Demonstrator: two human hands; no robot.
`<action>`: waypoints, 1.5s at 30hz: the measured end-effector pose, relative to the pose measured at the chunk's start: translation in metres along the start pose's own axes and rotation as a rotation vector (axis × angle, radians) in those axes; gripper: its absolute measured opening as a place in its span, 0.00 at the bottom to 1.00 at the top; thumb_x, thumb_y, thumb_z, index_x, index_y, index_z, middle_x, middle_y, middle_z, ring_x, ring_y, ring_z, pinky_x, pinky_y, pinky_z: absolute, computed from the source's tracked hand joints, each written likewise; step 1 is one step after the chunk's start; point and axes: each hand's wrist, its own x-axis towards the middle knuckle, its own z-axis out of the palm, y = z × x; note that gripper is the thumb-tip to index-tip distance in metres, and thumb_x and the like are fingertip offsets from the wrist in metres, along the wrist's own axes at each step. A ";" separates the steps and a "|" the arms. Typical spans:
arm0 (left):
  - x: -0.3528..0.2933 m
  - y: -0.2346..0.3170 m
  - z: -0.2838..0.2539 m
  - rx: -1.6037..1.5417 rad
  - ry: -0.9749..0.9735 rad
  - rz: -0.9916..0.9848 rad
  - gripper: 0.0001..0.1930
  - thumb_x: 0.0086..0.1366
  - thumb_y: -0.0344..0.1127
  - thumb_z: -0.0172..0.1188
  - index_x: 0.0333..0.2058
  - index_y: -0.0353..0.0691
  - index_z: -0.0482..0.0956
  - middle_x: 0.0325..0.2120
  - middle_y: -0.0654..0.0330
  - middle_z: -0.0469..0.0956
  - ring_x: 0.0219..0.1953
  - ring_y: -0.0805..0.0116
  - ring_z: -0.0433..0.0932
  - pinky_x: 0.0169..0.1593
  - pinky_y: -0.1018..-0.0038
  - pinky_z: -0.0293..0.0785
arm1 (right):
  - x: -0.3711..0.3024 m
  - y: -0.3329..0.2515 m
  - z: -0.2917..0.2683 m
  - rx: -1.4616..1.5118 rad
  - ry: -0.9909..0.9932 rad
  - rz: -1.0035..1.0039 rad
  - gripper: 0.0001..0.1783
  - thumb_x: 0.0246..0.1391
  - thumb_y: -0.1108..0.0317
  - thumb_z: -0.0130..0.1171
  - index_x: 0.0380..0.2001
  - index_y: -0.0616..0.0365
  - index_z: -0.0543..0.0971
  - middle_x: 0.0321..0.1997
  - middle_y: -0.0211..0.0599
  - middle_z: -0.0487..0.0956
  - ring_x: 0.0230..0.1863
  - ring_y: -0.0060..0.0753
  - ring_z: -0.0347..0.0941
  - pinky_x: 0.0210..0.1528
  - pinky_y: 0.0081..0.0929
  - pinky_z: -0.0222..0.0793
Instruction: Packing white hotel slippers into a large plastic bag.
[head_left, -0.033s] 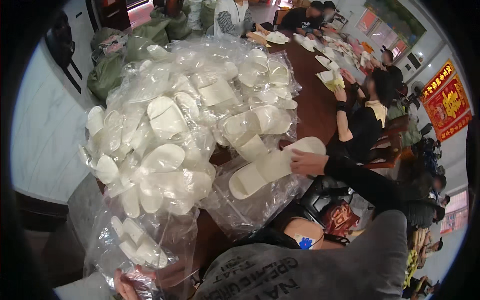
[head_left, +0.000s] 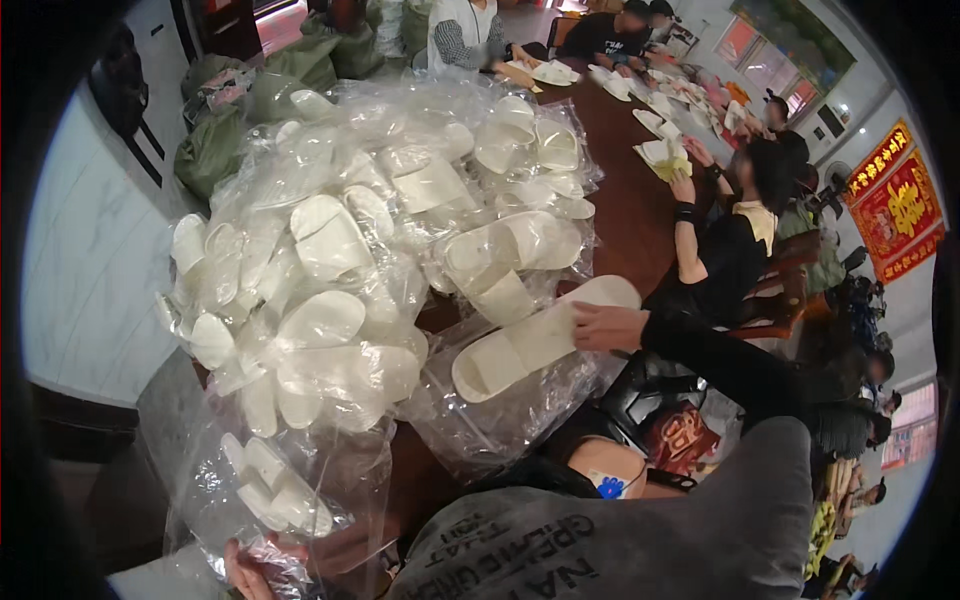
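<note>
My right hand is closed on the heel half of a cream-white slipper. That slipper lies at a slant over a flat clear plastic bag near the table's edge. At the lower left, my left hand has its fingers bent around the crumpled edge of another clear bag. Inside this bag is a pair of white slippers. A big heap of bagged white slippers rises just beyond both hands.
The dark red-brown table stretches away to the far right. A co-worker on the right handles slippers; more people sit at the far end. Green sacks stand behind the heap at the far left. A black chair is beside me.
My right hand and the slipper have shifted slightly to the left. The left hand has barely moved.
</note>
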 end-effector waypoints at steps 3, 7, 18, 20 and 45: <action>-0.008 0.005 0.008 0.063 0.062 0.001 0.22 0.71 0.39 0.51 0.57 0.28 0.69 0.50 0.48 0.74 0.48 0.61 0.73 0.53 0.67 0.71 | 0.034 0.021 0.029 0.074 0.112 -0.149 0.09 0.44 0.67 0.54 0.32 0.53 0.74 0.38 0.32 0.71 0.49 0.37 0.67 0.69 0.50 0.50; -0.018 0.025 0.044 0.126 0.174 -0.085 0.24 0.72 0.41 0.49 0.59 0.28 0.67 0.51 0.49 0.73 0.50 0.61 0.72 0.53 0.66 0.71 | 0.079 0.005 0.078 0.168 0.186 -0.203 0.16 0.45 0.67 0.56 0.41 0.55 0.73 0.44 0.35 0.71 0.57 0.41 0.64 0.72 0.53 0.44; -0.020 0.039 0.075 0.174 -0.056 -0.151 0.27 0.72 0.44 0.46 0.64 0.33 0.60 0.60 0.43 0.63 0.58 0.53 0.68 0.61 0.61 0.64 | 0.027 -0.021 0.025 0.491 0.527 0.053 0.24 0.42 0.71 0.55 0.47 0.59 0.74 0.43 0.39 0.69 0.55 0.44 0.63 0.71 0.52 0.46; -0.027 0.042 0.084 0.147 -0.101 -0.175 0.27 0.72 0.44 0.46 0.64 0.33 0.61 0.60 0.43 0.64 0.58 0.53 0.68 0.60 0.61 0.65 | -0.006 -0.026 0.032 0.553 0.628 0.253 0.23 0.42 0.72 0.57 0.46 0.57 0.75 0.43 0.39 0.70 0.55 0.46 0.64 0.70 0.52 0.48; -0.020 0.068 0.207 -0.201 -0.500 -0.303 0.23 0.73 0.39 0.45 0.61 0.32 0.63 0.51 0.42 0.73 0.49 0.52 0.77 0.52 0.64 0.73 | 0.098 0.002 -0.021 1.258 0.882 0.397 0.32 0.61 0.56 0.53 0.65 0.59 0.63 0.66 0.41 0.66 0.68 0.37 0.59 0.68 0.34 0.51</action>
